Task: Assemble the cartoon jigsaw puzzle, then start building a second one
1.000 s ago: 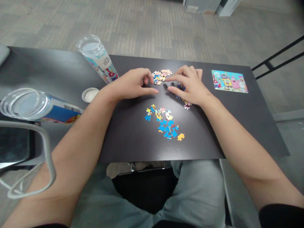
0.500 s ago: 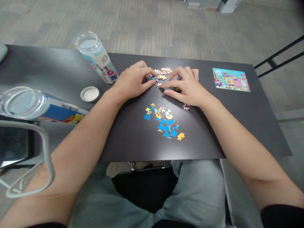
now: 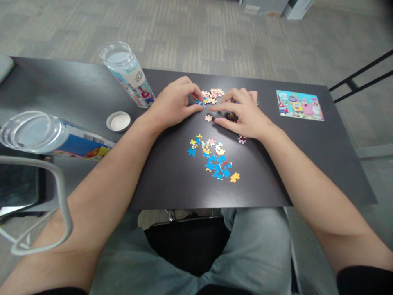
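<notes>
Up near the counter's [image 3: 307, 164] far edge lies a pale heap of puzzle pieces [image 3: 212, 95]. Left hand [image 3: 173, 103] pinches a blue piece [image 3: 199, 103] at its near edge; right hand [image 3: 245, 114] rests with fingers loosely curled, beside one loose piece [image 3: 208, 118].

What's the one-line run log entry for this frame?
left hand: pinching small blue puzzle piece | right hand: fingers flat on black table | loose beige puzzle piece: between hands
</notes>
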Demonstrator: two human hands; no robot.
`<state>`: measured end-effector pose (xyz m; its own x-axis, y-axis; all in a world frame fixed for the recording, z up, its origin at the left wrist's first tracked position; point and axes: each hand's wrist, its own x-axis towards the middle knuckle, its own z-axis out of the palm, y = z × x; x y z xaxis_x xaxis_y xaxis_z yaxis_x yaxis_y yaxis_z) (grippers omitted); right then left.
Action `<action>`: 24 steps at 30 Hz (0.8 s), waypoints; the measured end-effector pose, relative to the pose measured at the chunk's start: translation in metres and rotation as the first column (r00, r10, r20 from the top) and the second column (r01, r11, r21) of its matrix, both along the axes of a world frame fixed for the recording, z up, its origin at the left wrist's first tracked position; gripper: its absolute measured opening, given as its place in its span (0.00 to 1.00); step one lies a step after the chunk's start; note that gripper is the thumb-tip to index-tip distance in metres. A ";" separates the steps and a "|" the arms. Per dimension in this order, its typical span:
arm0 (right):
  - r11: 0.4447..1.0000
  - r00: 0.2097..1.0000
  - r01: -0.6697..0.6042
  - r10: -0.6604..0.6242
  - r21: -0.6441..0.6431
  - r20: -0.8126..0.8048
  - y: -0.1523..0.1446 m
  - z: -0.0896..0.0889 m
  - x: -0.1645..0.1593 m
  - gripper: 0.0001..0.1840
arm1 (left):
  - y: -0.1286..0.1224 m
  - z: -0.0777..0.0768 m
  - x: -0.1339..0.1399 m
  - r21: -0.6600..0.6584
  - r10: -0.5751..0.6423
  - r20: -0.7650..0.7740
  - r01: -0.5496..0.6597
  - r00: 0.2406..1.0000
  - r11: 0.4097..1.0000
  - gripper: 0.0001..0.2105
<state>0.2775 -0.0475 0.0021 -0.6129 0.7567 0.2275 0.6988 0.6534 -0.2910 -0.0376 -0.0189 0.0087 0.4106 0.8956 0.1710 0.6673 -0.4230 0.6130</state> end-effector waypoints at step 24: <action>0.994 0.995 -0.059 0.051 -0.094 -0.085 -0.010 0.008 -0.012 0.13 | 0.007 0.008 -0.012 -0.210 -0.047 0.094 0.066 0.994 0.975 0.18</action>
<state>0.2659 -0.0572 0.0102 -0.6365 0.7432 0.2062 0.6337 0.6563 -0.4095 -0.0495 -0.0121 0.0168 0.4535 0.8911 0.0168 0.5854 -0.3121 0.7483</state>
